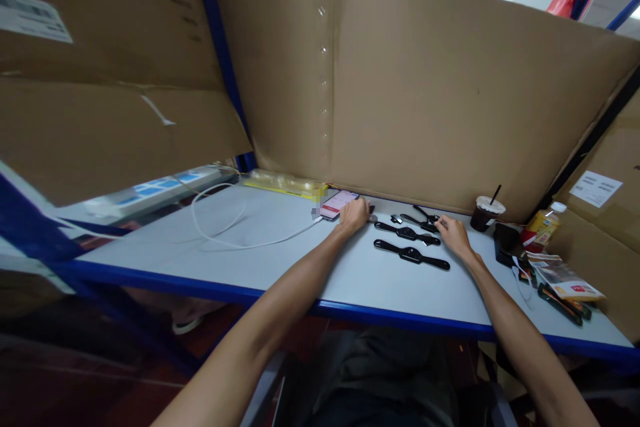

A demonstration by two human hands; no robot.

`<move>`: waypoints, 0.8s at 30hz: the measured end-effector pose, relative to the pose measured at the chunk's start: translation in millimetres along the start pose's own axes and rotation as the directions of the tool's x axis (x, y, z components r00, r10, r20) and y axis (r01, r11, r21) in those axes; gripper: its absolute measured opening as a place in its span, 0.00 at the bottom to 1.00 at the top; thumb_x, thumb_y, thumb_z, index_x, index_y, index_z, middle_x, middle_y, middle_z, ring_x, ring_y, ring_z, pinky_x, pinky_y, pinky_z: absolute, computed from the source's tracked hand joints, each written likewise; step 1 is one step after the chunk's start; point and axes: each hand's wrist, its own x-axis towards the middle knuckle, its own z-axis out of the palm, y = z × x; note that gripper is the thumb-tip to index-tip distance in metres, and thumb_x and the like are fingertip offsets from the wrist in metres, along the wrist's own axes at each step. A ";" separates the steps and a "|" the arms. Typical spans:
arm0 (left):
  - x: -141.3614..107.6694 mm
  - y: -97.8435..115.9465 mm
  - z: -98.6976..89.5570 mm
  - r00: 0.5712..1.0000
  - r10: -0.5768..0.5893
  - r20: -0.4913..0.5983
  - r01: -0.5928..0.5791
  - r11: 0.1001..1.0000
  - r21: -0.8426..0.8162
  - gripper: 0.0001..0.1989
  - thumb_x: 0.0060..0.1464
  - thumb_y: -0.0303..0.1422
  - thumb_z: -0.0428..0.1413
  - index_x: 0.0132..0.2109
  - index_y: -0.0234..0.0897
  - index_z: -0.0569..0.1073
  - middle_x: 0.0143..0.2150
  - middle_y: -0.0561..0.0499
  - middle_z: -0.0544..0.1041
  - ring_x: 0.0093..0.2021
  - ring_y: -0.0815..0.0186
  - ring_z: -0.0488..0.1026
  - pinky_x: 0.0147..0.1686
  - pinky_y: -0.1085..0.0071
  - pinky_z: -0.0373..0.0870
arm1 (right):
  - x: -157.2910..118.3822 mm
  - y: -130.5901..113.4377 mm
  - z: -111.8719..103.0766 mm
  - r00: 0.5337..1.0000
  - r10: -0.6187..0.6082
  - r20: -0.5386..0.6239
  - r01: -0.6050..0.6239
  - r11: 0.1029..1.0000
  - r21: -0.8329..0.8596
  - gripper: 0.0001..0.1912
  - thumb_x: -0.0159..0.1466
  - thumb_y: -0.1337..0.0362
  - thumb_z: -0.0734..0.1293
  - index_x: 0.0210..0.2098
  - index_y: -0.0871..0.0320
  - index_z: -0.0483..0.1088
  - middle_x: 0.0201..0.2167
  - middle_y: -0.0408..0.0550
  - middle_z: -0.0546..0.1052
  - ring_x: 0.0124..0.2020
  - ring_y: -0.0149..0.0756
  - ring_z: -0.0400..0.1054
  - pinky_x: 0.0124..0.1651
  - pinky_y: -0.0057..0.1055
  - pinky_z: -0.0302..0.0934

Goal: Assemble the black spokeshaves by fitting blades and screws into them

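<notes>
Two black spokeshaves, a nearer spokeshave (411, 254) and one behind it (407, 233), lie flat, roughly parallel, on the grey tabletop. My right hand (454, 235) is closed at the right end of a further black spokeshave (426, 220), whose parts overlap other dark pieces there. My left hand (355, 215) rests beside a phone (339, 204) with a lit screen, its fingers curled. Something small and dark shows by those fingertips, but I cannot make it out. A small shiny metal piece (396, 219) lies between the hands.
A white cable (260, 244) loops leftward from the phone. Clear plastic packaging (285, 181) lies along the back. At right stand a dark drink cup (484, 215) and a bottle (545, 225), near a packet (567, 278) and dark green tools (563, 305). Cardboard walls (430, 80) enclose the table.
</notes>
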 end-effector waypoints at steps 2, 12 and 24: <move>-1.0 0.8 -2.2 1.000 0.026 -0.010 -0.026 1.000 -0.007 0.22 0.72 0.44 0.42 0.52 0.36 0.75 0.50 0.34 0.80 0.50 0.51 0.78 0.45 0.63 0.69 | -0.1 0.4 0.6 1.000 -0.002 0.004 0.002 1.000 0.002 0.08 0.69 0.61 0.64 0.38 0.54 0.75 0.30 0.46 0.80 0.31 0.39 0.71 0.34 0.29 0.51; -41.9 42.2 -3.5 0.841 0.537 0.065 -0.531 0.842 -0.094 0.12 0.66 0.38 0.52 0.48 0.42 0.78 0.48 0.46 0.80 0.49 0.58 0.76 0.47 0.67 0.69 | -0.9 -0.5 -3.3 0.999 0.037 0.001 -0.037 0.999 -0.008 0.06 0.67 0.60 0.67 0.37 0.55 0.73 0.28 0.45 0.78 0.29 0.37 0.68 0.33 0.29 0.50; -59.4 50.7 7.9 0.692 0.720 0.054 -0.706 0.690 -0.157 0.11 0.61 0.27 0.53 0.43 0.38 0.80 0.48 0.42 0.76 0.50 0.55 0.74 0.45 0.64 0.72 | 0.5 -0.4 -5.2 0.997 0.072 -0.005 -0.072 0.997 -0.023 0.06 0.68 0.60 0.67 0.38 0.55 0.73 0.30 0.47 0.79 0.33 0.38 0.69 0.33 0.29 0.49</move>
